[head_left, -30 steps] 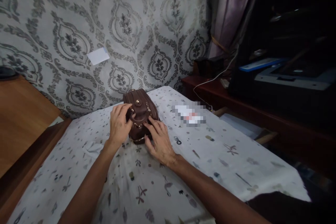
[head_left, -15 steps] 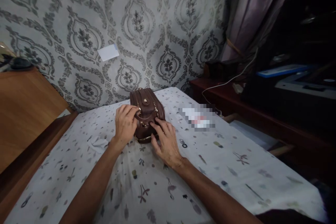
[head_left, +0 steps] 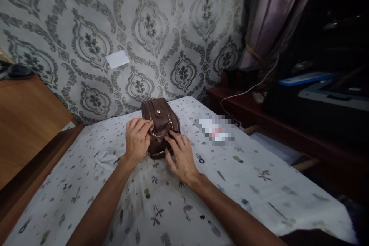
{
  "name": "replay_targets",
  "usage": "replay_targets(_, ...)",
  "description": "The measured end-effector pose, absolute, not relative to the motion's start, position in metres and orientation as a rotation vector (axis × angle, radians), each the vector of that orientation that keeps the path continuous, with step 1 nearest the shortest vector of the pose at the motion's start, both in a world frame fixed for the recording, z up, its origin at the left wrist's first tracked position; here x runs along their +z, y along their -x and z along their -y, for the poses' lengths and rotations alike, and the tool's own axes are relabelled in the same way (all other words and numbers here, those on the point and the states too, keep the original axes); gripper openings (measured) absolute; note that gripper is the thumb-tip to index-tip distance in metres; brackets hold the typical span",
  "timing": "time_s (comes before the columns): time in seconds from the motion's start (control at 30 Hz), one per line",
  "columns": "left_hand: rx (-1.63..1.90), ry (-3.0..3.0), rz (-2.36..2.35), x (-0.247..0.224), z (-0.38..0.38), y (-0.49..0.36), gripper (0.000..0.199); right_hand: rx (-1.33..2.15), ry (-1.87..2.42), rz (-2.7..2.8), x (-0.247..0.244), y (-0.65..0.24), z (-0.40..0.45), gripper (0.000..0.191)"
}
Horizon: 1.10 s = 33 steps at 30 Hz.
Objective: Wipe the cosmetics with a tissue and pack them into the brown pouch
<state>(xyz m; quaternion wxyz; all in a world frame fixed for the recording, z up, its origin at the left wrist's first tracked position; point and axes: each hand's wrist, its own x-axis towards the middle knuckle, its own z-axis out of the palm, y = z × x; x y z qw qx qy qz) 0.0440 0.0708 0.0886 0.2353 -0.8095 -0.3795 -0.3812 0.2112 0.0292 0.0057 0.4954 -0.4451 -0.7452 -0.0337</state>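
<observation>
A brown leather handbag (head_left: pixel 158 112) with gold-coloured zips and a round metal stud lies on the patterned white sheet, close to the wall. On its left side my left hand (head_left: pixel 136 137) is closed, its fingertips pinching near a zip and one end of the carry handle (head_left: pixel 158 137). My right hand (head_left: pixel 181 157) grips the near right part of the bag, fingers bent over the handle's other end and thumb lower, by the front zip (head_left: pixel 158 154). Exactly what lies under the fingertips is partly hidden.
A crumpled white cloth (head_left: pixel 106 160) lies left of the bag, and a blurred-out item (head_left: pixel 216 130) lies right of it. A wooden board (head_left: pixel 31 123) borders the left side. A dark red table (head_left: pixel 245 103) with a white cable (head_left: pixel 250 91) stands at the right.
Both hands stay on the handbag with nearly the same grip. The handle seems slightly raised between them. The whole view has shifted a little.
</observation>
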Motion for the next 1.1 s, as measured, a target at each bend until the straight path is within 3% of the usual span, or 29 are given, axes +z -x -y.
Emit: replay_targets(1.1,-0.859,2.238,0.959,0.077,-0.051,-0.041,0.032,-0.048,1.093,1.840,0.009,-0.214,-0.028,0.035)
